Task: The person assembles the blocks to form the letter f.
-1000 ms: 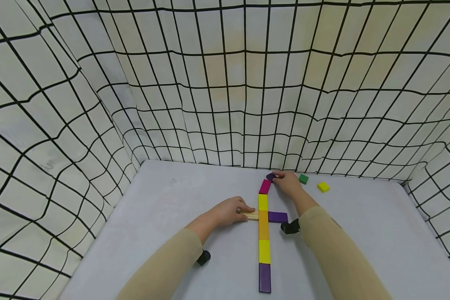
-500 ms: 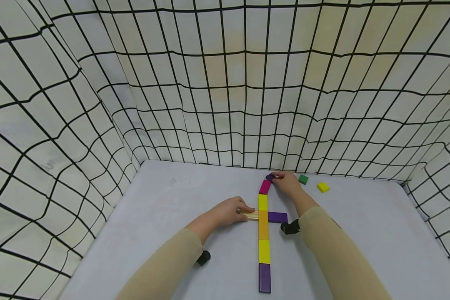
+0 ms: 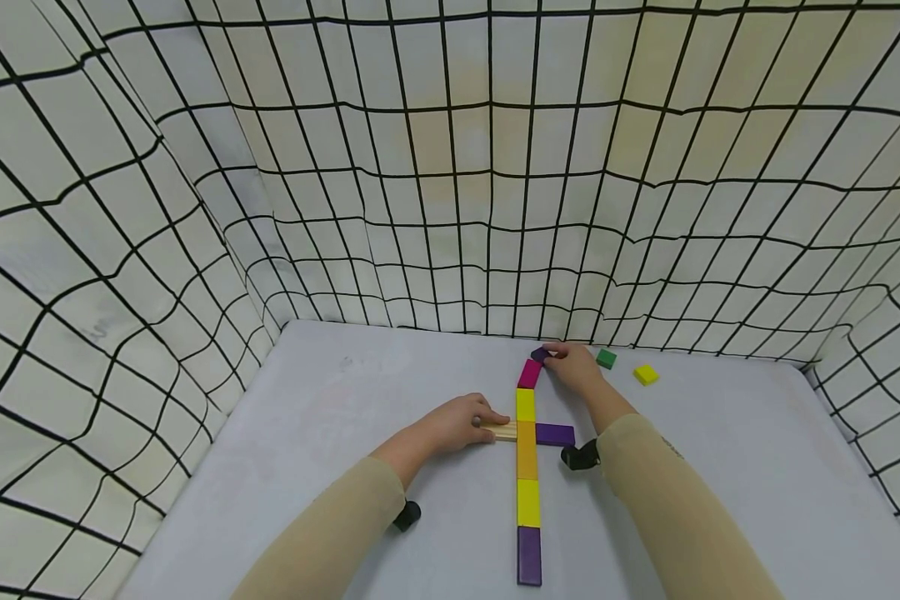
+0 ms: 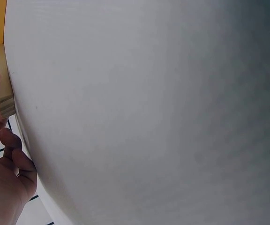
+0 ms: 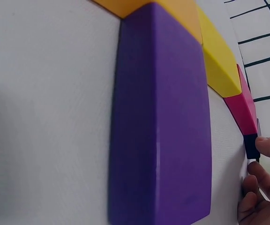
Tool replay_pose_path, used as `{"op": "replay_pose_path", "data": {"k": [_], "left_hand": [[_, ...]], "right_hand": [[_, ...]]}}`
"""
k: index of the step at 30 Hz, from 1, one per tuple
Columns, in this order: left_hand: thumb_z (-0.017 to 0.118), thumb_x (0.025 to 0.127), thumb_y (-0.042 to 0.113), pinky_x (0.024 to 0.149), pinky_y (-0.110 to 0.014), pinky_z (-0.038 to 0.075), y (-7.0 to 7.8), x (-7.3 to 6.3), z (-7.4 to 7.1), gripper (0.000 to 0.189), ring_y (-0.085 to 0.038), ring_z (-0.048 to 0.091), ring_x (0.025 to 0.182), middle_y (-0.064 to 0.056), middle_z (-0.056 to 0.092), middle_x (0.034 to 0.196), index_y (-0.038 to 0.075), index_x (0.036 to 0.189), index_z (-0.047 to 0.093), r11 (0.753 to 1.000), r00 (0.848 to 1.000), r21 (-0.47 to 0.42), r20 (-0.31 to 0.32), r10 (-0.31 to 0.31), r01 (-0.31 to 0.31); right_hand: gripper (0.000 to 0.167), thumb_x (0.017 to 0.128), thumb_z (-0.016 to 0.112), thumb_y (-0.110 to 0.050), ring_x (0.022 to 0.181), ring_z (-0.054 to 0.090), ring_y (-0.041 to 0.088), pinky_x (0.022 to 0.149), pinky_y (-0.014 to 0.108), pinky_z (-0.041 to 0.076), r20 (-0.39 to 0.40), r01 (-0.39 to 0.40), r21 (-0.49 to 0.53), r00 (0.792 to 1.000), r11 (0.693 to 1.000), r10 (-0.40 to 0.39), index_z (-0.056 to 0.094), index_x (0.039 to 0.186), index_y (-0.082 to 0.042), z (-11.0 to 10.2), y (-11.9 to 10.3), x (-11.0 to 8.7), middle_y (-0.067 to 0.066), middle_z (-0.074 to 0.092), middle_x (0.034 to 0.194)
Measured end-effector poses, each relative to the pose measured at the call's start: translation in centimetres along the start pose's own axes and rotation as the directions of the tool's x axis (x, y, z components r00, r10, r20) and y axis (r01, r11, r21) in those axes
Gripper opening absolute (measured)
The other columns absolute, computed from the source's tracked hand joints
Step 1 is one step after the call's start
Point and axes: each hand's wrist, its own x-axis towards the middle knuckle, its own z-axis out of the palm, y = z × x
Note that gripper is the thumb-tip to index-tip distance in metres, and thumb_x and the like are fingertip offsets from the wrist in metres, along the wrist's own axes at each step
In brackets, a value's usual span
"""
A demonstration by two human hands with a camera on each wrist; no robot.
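My left hand [image 3: 457, 422] pinches a plain wooden block [image 3: 506, 431] between thumb and fingers. That block's far end meets the left side of an orange block [image 3: 527, 450], as the left wrist view also shows. At the far end of a row of blocks, my right hand [image 3: 576, 367] pinches a small dark purple block [image 3: 541, 354] by its right side. In the right wrist view this dark block [image 5: 251, 146] sits against the end of a slanted pink block [image 5: 243, 107]. A long purple block [image 3: 556, 435] sticks out from the orange one on the right.
Yellow blocks [image 3: 526, 405] lie at both ends of the orange one, and another purple block [image 3: 529, 556] forms the near end. Farther right lie a loose green block [image 3: 606, 358] and a yellow block [image 3: 646, 374]. Black netting [image 3: 487, 175] rises behind the white table [image 3: 345, 367].
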Motion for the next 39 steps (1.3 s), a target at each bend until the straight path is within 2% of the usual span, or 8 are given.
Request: {"op": "replay_pose_path", "data": {"k": [8, 12, 18, 23, 28, 36, 39], "left_hand": [[0.072, 0.092, 0.030, 0.090, -0.028, 0.047, -0.1, 0.0, 0.0, 0.036, -0.009, 0.052, 0.094, 0.011, 0.057, 0.109, 0.033, 0.128, 0.068, 1.000, 1.000, -0.008, -0.003, 0.002, -0.002], [0.071, 0.092, 0.030, 0.091, -0.029, 0.047, 0.0, 0.0, 0.0, 0.036, -0.009, 0.052, 0.095, 0.011, 0.057, 0.109, 0.033, 0.128, 0.068, 1.000, 1.000, -0.005, -0.002, -0.002, 0.002], [0.071, 0.093, 0.030, 0.091, -0.029, 0.047, 0.0, -0.1, -0.1, 0.036, -0.009, 0.052, 0.095, 0.011, 0.057, 0.109, 0.033, 0.129, 0.068, 1.000, 1.000, -0.009, 0.000, -0.001, 0.001], [0.072, 0.092, 0.029, 0.090, -0.029, 0.046, 0.1, -0.1, -0.1, 0.036, -0.009, 0.052, 0.094, 0.012, 0.056, 0.108, 0.033, 0.128, 0.068, 1.000, 1.000, -0.016, -0.001, 0.000, 0.000], [0.072, 0.092, 0.029, 0.091, -0.029, 0.046, 0.2, 0.0, -0.1, 0.037, -0.009, 0.052, 0.094, 0.012, 0.056, 0.108, 0.033, 0.129, 0.068, 1.000, 1.000, -0.006, -0.005, 0.000, 0.000], [0.072, 0.092, 0.028, 0.092, -0.030, 0.046, 0.2, -0.1, -0.2, 0.036, -0.009, 0.052, 0.094, 0.012, 0.056, 0.107, 0.032, 0.128, 0.069, 1.000, 1.000, -0.007, -0.006, -0.005, 0.005], [0.072, 0.092, 0.027, 0.092, -0.030, 0.046, 0.3, -0.1, -0.2, 0.037, -0.009, 0.052, 0.095, 0.012, 0.056, 0.107, 0.032, 0.128, 0.069, 1.000, 1.000, -0.010, -0.005, -0.004, 0.004]], "right_hand": [[0.039, 0.101, 0.057, -0.026, 0.108, 0.052, 0.032, 0.096, 0.046, 0.044, 0.007, -0.010, -0.011, 1.000, 1.000, 0.010, 0.059, 0.139, -0.018, -0.2, 0.0, 0.0, 0.018, 0.058, 0.129], [0.039, 0.101, 0.057, -0.030, 0.104, 0.052, 0.031, 0.091, 0.042, 0.047, 0.014, -0.007, -0.013, 1.000, 1.000, 0.007, 0.059, 0.139, -0.019, -0.6, -0.1, 0.2, 0.016, 0.058, 0.129], [0.041, 0.100, 0.059, -0.034, 0.100, 0.053, 0.030, 0.083, 0.039, 0.047, 0.011, 0.046, -0.020, 0.999, 0.999, -0.045, 0.060, 0.139, -0.020, -1.8, 0.0, 0.1, 0.016, 0.056, 0.129], [0.041, 0.100, 0.059, -0.035, 0.114, 0.050, 0.034, 0.093, 0.046, 0.044, 0.016, 0.090, -0.057, 0.996, 0.994, -0.089, 0.061, 0.137, -0.019, -2.9, 0.7, 0.3, 0.016, 0.056, 0.132], [0.042, 0.100, 0.059, -0.035, 0.129, 0.042, 0.039, 0.105, 0.055, 0.035, 0.006, 0.102, -0.095, 0.995, 0.990, -0.102, 0.061, 0.138, -0.017, -4.5, 1.3, 0.1, 0.017, 0.054, 0.136], [0.044, 0.100, 0.059, -0.031, 0.131, 0.041, 0.042, 0.104, 0.056, 0.036, -0.004, 0.138, -0.125, 0.990, 0.983, -0.139, 0.059, 0.138, -0.009, -7.6, 2.2, -1.0, 0.021, 0.052, 0.139], [0.046, 0.100, 0.058, -0.033, 0.134, 0.038, 0.044, 0.106, 0.058, 0.033, -0.005, 0.147, -0.143, 0.989, 0.979, -0.149, 0.058, 0.139, -0.009, -8.5, 2.7, -1.3, 0.022, 0.050, 0.141]]}}
